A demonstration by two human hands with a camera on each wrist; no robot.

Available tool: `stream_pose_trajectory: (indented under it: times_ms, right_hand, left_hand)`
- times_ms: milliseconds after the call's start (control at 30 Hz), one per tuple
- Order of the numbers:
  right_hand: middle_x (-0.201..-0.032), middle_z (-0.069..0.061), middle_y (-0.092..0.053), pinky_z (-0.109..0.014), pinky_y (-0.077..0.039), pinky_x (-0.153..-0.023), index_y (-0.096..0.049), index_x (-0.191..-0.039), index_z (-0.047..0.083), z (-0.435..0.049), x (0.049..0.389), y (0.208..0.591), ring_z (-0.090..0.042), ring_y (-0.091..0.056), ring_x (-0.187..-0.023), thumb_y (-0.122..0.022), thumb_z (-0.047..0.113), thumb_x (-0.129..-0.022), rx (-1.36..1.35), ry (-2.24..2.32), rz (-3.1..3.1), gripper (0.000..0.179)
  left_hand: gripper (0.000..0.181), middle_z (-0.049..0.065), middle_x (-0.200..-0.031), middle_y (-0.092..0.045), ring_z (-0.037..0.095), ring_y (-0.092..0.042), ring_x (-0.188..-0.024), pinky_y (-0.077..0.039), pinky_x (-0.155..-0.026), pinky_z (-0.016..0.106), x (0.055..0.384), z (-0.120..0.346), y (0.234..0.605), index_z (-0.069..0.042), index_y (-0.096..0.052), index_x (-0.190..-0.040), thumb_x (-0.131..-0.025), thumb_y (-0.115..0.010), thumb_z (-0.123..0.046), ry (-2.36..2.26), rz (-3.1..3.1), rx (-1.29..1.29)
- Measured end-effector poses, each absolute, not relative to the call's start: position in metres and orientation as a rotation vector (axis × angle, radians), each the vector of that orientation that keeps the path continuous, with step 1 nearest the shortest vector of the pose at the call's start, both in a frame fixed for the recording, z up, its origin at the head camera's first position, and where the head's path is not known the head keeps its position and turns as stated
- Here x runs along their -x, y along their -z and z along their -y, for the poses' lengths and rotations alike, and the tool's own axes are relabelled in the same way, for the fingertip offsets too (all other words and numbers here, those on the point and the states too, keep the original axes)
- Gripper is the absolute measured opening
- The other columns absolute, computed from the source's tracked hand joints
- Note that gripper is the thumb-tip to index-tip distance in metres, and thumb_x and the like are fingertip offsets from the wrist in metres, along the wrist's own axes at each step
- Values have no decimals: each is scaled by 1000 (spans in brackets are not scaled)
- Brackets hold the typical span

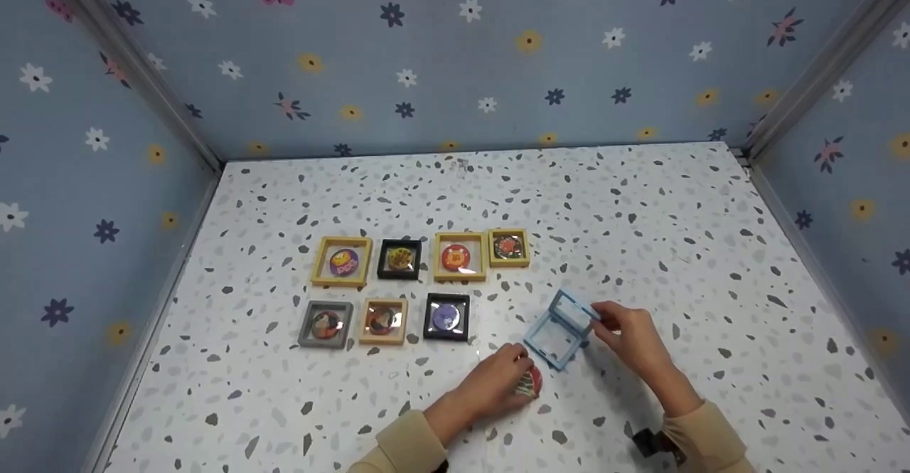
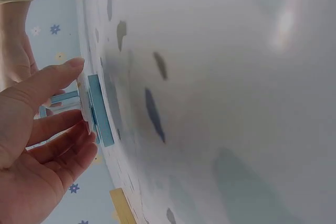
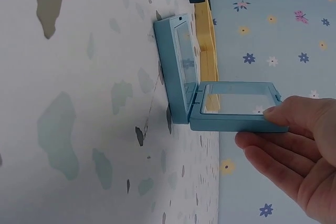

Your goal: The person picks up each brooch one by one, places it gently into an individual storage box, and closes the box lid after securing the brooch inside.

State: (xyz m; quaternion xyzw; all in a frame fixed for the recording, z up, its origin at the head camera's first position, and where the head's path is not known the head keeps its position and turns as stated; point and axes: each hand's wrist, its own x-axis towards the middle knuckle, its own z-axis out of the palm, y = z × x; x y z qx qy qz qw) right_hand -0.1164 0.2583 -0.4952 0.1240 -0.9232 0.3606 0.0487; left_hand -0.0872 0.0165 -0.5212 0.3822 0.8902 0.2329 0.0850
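Observation:
A light blue hinged display case (image 1: 542, 352) stands unfolded on the table, with clear film in both halves. One half lies flat; the other (image 3: 239, 124) is raised at roughly a right angle. My right hand (image 1: 635, 336) pinches the raised half at its free edge, thumb on one face and fingers on the other. In my left hand (image 1: 490, 386), just in front of the case, is a round badge (image 1: 529, 383) with red and green on it. Thumb and fingers hold it by the rim, and the left wrist view catches it edge-on, its picture hidden.
Left of the case, closed display cases form two rows, each with a round badge inside. The back row has yellow cases (image 1: 316, 263) and a black one (image 1: 399, 274); the front row has grey (image 1: 304, 325), tan (image 1: 364, 322) and black (image 1: 428, 316). Flowered panels (image 1: 455, 60) enclose the table.

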Motion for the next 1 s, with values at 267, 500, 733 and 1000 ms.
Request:
stream_pose_trajectory:
  times_ms: [267, 500, 733, 1000]
  right_hand:
    - [-87, -10, -65, -29, -51, -64, -64, -97, 0, -259, 118, 494, -15, -62, -73, -63, -2, -77, -371, -1099, 2842, 20]
    - [-85, -10, -66, -28, -51, -63, -64, -96, -2, -257, 116, 494, -16, -63, -72, -64, -3, -76, -382, -1076, 2812, 20]
    - [-88, -9, -65, -29, -51, -65, -64, -97, -1, -257, 117, 494, -16, -62, -74, -63, -4, -76, -363, -1088, 2827, 21]
    - [-89, -9, -65, -29, -51, -66, -64, -98, -1, -258, 116, 495, -16, -62, -75, -63, -4, -76, -351, -1096, 2835, 22]
  left_hand:
    - [42, 4, -100, -49, 13, -46, -91, -41, -79, 21, 104, -32, 520, -3, -59, -105, -73, -70, -27, -744, -2724, -1062]
    - [42, 4, -99, -49, 13, -45, -88, -41, -76, 19, 116, -46, 518, -1, -59, -104, -73, -71, -27, -783, -2767, -1018]
    - [42, 4, -101, -49, 12, -45, -90, -41, -77, 18, 127, -57, 520, -1, -59, -105, -73, -71, -26, -823, -2773, -958]
    - [44, 3, -102, -48, 12, -44, -92, -41, -78, 20, 133, -66, 526, -3, -57, -111, -75, -70, -25, -858, -2761, -900]
